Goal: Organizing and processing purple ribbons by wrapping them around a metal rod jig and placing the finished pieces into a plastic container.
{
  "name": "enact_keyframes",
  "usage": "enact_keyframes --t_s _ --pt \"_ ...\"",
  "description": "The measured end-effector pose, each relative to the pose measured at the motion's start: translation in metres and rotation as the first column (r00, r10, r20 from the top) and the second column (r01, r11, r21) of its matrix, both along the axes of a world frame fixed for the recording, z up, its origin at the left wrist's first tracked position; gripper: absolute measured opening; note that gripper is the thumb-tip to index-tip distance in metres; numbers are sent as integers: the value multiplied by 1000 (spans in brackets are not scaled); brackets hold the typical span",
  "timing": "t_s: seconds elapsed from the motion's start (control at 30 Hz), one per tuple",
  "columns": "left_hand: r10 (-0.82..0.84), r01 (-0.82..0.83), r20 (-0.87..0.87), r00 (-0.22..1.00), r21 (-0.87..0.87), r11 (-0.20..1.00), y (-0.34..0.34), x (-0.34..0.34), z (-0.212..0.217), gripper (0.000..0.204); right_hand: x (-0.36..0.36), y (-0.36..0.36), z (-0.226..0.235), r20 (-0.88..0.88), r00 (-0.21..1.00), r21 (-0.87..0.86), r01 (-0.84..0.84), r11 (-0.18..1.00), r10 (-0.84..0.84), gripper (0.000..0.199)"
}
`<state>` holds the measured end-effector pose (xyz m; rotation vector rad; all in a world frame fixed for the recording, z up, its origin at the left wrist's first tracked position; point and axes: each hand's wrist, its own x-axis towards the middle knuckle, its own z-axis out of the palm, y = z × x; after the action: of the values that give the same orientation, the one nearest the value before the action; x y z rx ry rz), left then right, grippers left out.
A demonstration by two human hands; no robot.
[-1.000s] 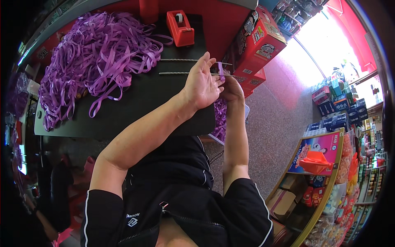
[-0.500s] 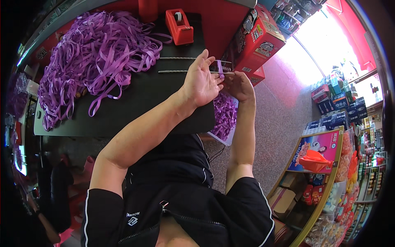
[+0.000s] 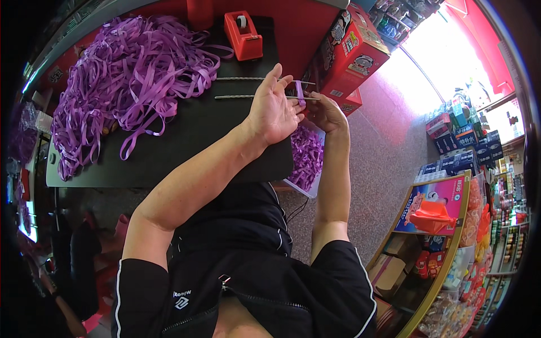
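From where I stand, the person works at the right end of a black table [image 3: 214,141]. Two slim rods with a twisted pattern, the far rod [image 3: 239,79] and the near rod [image 3: 232,97], run side by side with a gap between them, their right ends reaching past the table edge, presumably to leave the fingers room around them. A purple ribbon loop [image 3: 300,93] stands across both near those ends; the spacing appears to keep it stretched.

The left hand [image 3: 273,112] has its palm turned up, thumb side raised and clear, lower fingers curled beside the loop; whether they pinch the ribbon I cannot tell. The right hand [image 3: 331,115] bends its fingers in at the near rod's tip, probably to steady it; I cannot confirm whether they grasp rod or ribbon.

A large purple ribbon heap [image 3: 141,84] covers the table's left side, likely kept there within reach. Below the right edge, a white bin [image 3: 315,179] contains more purple ribbon. A red tape dispenser [image 3: 245,42] stands at the far side, apart from the hands
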<state>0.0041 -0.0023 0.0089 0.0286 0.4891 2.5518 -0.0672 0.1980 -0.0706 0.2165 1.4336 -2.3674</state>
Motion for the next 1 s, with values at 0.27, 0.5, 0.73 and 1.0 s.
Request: enact_keyframes --t_s 0.27,0.5,0.73,1.0 --pt "4 -4 13 1000 -12 1000 0 0 2 96 -8 -24 -23 14 976 -311 -204 928 219 16" --pt "42 -41 30 999 -26 999 1 2 3 95 -15 -43 -52 -91 945 -663 -293 689 315 14" --pt "48 -48 1 999 -37 998 2 1 0 93 -6 -61 -62 -327 879 -831 -443 338 348 16" --pt "33 -32 35 999 -33 999 1 2 4 99 -2 -52 -48 -30 994 -360 -108 927 104 13"
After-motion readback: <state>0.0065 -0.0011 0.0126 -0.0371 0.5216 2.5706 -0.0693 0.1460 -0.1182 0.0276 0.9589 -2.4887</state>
